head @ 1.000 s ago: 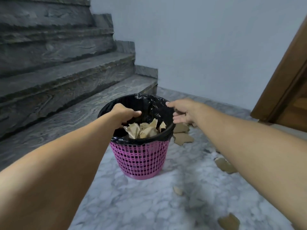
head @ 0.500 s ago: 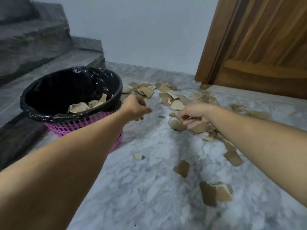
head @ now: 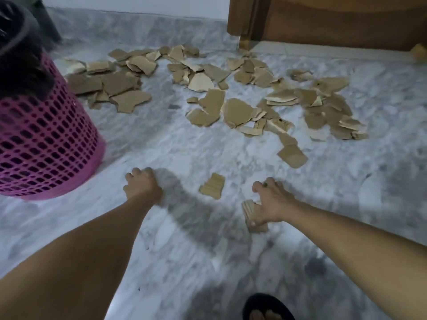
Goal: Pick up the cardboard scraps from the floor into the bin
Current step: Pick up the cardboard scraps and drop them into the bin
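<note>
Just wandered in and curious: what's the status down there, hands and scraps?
Left hand curled, empty, low over the floor. Right hand gripping a scrap. Loose scrap between the hands; big scatter beyond. Bin at left, nothing blocking.

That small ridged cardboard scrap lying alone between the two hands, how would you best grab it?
Probably from above, pinching the ridged scrap across its narrow width: it lies flat on the marble floor, apart from other pieces, so a fingertip likely has to lift an edge first.
</note>
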### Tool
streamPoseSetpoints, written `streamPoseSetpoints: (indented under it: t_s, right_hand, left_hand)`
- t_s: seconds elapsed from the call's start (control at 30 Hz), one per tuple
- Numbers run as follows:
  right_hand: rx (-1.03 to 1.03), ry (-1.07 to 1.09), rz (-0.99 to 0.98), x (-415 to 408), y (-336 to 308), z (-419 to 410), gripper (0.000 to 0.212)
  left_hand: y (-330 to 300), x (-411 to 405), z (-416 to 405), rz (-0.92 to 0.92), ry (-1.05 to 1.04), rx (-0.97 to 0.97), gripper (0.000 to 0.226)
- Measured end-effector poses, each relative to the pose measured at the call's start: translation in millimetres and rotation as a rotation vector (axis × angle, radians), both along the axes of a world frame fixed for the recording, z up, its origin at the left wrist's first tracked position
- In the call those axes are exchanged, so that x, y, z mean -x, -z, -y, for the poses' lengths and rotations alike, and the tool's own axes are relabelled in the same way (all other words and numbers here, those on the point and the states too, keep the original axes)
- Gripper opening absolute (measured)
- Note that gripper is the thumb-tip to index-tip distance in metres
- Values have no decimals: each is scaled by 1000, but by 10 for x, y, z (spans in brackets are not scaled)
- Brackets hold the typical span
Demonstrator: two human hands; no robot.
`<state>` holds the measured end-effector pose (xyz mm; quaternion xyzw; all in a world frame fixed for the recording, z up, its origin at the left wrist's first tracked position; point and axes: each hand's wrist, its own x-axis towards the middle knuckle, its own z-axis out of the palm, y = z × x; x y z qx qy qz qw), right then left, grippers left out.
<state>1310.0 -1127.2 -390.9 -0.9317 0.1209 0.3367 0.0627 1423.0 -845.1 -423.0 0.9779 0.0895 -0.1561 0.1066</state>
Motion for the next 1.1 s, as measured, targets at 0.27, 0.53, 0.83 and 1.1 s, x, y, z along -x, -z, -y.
streamPoseSetpoints:
  t_s: [0.27,0.53,0.83,1.1]
  right_hand:
    - [-13,124,87,-25,167,210,67]
    - [-11,66,-26,-61,74,371,65]
    - [-169,236,100,-68,-1,480,58]
    - [-209,455,304,-144,-608,700,69]
  left_hand:
    - [-40,64,420,136,26,377,33]
    - [-217,272,1127,5,316,516,27]
    - [103,377,1348,-37,278,143,46]
    - [-237,406,1487,-171,449,284,22]
